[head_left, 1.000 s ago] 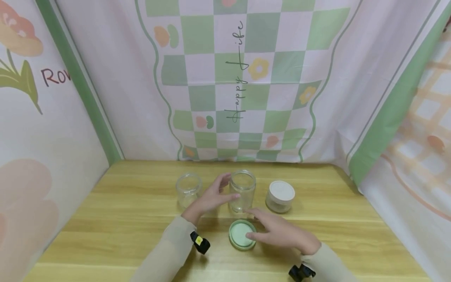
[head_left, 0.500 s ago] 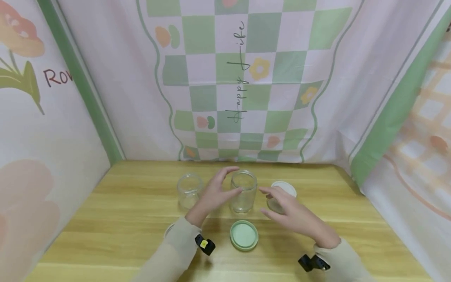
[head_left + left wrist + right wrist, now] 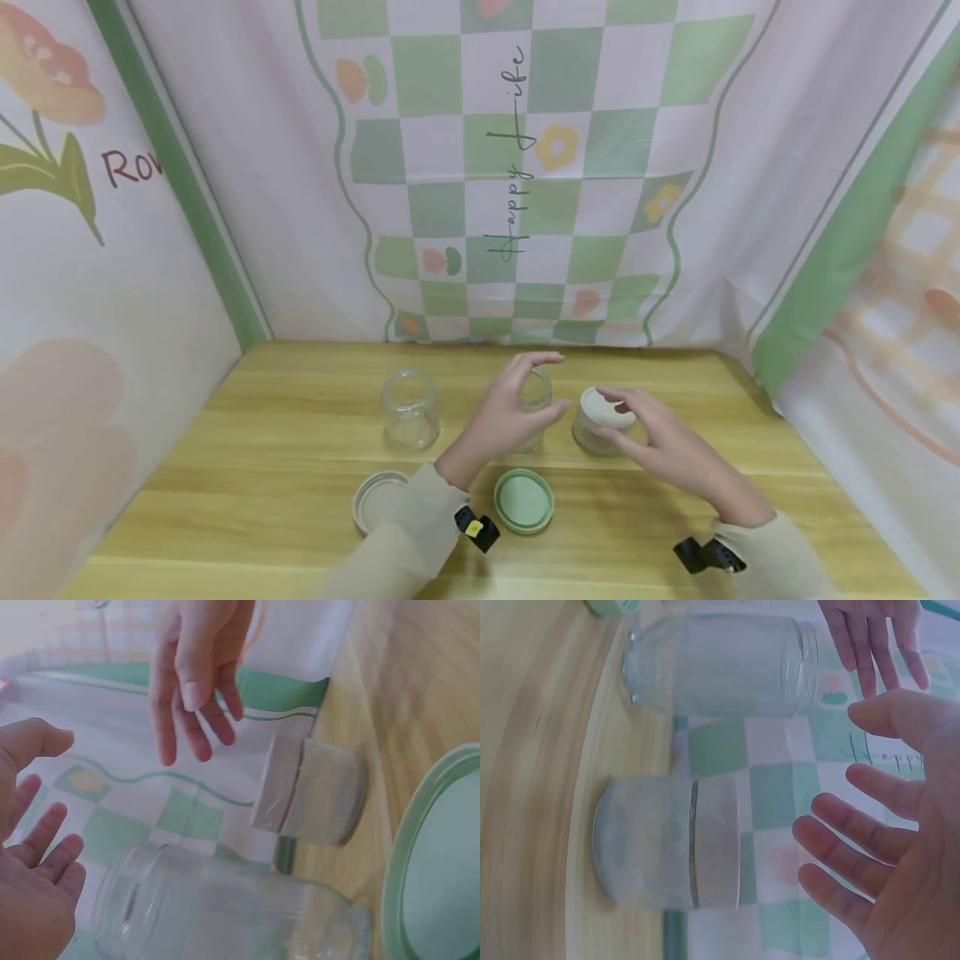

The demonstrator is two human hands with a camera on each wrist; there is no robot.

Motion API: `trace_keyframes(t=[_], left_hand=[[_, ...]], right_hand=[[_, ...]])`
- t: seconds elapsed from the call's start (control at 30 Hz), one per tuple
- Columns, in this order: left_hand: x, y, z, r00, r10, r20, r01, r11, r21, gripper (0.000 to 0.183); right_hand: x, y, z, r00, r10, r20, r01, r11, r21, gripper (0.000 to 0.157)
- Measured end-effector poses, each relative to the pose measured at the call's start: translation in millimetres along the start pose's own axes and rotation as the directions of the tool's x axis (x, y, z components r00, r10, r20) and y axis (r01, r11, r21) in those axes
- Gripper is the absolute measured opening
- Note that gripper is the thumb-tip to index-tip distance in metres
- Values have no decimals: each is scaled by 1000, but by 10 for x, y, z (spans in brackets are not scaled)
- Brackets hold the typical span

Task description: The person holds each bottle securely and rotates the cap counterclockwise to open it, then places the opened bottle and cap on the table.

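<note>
My left hand (image 3: 506,417), fingers spread, hovers in front of the tall glass jar (image 3: 727,666) and hides part of it in the head view. That jar has no lid on. Over at the right, a short glass jar (image 3: 645,844) wears a white lid (image 3: 718,844). My right hand (image 3: 667,437) hangs just above this lid, thumb and fingers apart, holding nothing; the right wrist view shows a gap between the fingertips and the lid. A green lid (image 3: 523,501) lies on the table in front of the tall jar.
A second short glass jar (image 3: 411,410), lidless, stands at the left. Partly under my left sleeve lies a white lid (image 3: 377,502) on the wooden table (image 3: 247,467). Printed curtains (image 3: 495,208) hang behind and at both sides.
My right hand has moved from over the green lid rightward and back to the lidded jar. My left hand has shifted right across the tall jar, uncovering the loose white lid.
</note>
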State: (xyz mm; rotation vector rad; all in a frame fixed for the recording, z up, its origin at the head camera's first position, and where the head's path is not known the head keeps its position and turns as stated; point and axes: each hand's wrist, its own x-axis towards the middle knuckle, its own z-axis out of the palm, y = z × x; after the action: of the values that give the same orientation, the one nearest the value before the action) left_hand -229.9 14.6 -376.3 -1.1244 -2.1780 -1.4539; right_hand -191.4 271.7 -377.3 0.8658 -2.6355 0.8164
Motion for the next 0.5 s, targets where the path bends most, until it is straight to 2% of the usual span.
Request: trace_keyframes(t=[0.33, 0.4, 0.5], left_hand=[[39, 31, 373, 993, 99, 61, -104, 990, 94, 62], [40, 29, 442, 994, 70, 87, -77, 993, 84, 66], [31, 16, 536, 991, -33, 129, 25, 998, 65, 73]], right_hand=[[-68, 114, -45, 997, -32, -68, 27, 997, -73, 50], [-69, 136, -51, 995, -39, -87, 32, 996, -84, 49], [-64, 171, -58, 994, -36, -103, 26, 995, -94, 48]])
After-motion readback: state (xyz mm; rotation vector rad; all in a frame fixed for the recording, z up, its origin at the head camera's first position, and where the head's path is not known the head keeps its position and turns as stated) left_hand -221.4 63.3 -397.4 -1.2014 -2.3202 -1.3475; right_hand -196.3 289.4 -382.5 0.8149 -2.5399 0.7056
